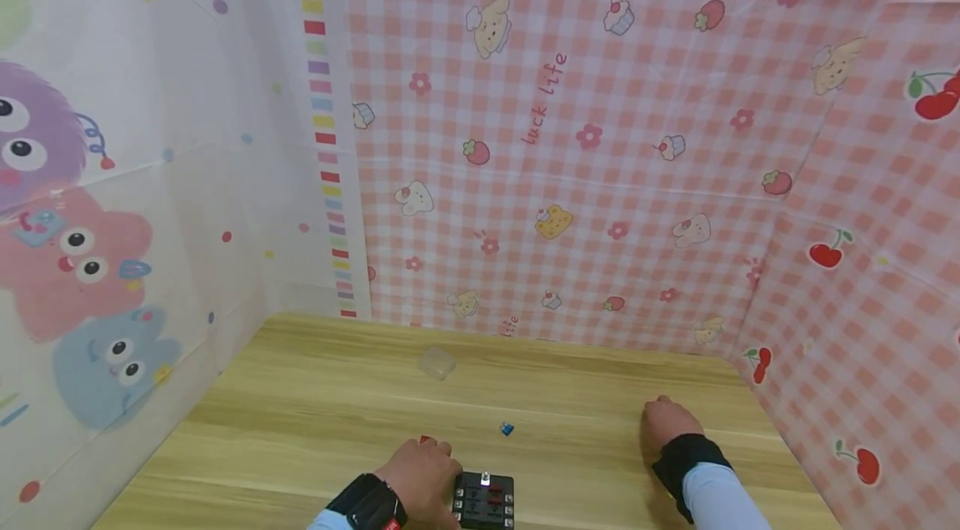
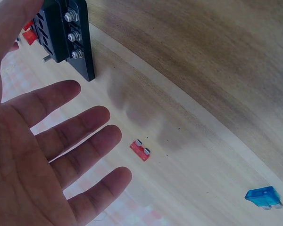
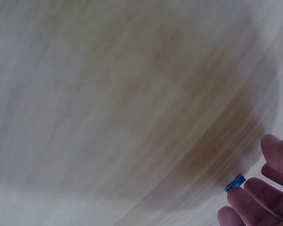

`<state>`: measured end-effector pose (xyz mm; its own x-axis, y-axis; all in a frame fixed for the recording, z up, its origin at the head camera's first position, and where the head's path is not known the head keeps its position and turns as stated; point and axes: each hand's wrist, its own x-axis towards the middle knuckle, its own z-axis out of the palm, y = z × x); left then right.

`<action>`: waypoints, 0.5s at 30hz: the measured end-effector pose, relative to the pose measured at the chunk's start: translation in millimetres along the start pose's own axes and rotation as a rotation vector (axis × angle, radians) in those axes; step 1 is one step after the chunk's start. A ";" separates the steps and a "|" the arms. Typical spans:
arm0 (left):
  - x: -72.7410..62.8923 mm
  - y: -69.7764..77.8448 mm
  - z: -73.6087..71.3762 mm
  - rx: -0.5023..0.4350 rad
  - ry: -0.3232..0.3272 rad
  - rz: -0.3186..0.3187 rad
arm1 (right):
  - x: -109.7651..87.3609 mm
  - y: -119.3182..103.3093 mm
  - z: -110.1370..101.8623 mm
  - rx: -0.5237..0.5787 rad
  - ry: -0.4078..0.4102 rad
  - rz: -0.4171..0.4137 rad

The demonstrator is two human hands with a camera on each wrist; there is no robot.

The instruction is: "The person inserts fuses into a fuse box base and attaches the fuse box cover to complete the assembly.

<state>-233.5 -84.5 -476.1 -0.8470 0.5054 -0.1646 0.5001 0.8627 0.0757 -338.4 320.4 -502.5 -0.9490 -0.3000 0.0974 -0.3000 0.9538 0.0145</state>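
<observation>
A black fuse block (image 1: 483, 505) with screw terminals down its sides and red blade fuses in it lies at the near edge of the head view. My left hand (image 1: 422, 480) is at its left side. In the left wrist view the fingers are spread and straight, the thumb overlaps the block, and the index fingertip is close to its corner. A loose red blade fuse (image 2: 140, 150) lies just past those fingertips. Farther off sits a blue blade fuse (image 2: 264, 197). My right hand (image 1: 671, 423) rests low over the table at the right, fingers loosely bent; a blue fuse (image 3: 235, 183) shows beyond its fingertips.
A small clear plastic box (image 1: 437, 363) stands toward the back of the wood-grain table (image 1: 337, 380). A pink checked cloth (image 1: 562, 138) hangs behind and at the right, with a white cartoon cloth (image 1: 247, 205) at the left.
</observation>
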 end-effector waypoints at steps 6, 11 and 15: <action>-0.3 0.1 1.0 -0.007 -0.003 0.004 | -3.3 3.2 -3.1 0.018 -0.019 0.033; -0.8 0.1 1.4 -0.011 0.004 0.008 | -6.9 7.8 -0.4 -0.014 0.009 0.002; -1.1 0.0 1.3 -0.011 0.013 0.015 | -5.9 9.8 2.6 -0.025 0.022 -0.006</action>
<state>-232.3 -85.1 -477.2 -0.8417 0.5185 -0.1507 0.5109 0.8551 0.0885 -336.0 331.5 -505.5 -0.9448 -0.3053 0.1190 -0.3026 0.9523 0.0403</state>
